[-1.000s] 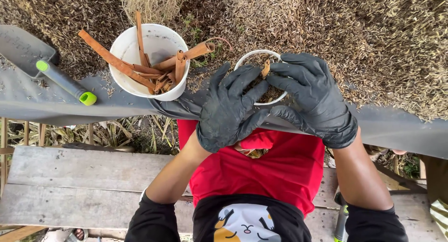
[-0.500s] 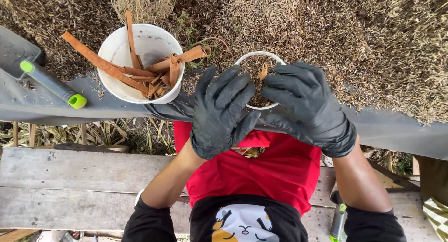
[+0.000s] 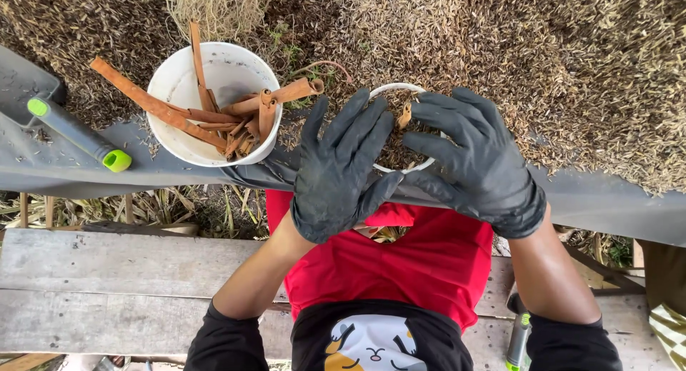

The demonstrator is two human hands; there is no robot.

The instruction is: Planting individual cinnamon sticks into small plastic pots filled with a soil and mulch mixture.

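Both gloved hands over the small cup, frame centre.
Left hand (image 3: 336,174) and right hand (image 3: 475,160) spread open, holding nothing; cup (image 3: 400,128) beneath their fingertips.

A small white round pot (image 3: 400,128), upright and filled with dry brown husks, a short brown stick poking from its fill, sits at the husk bed's near edge under my gloved hands.
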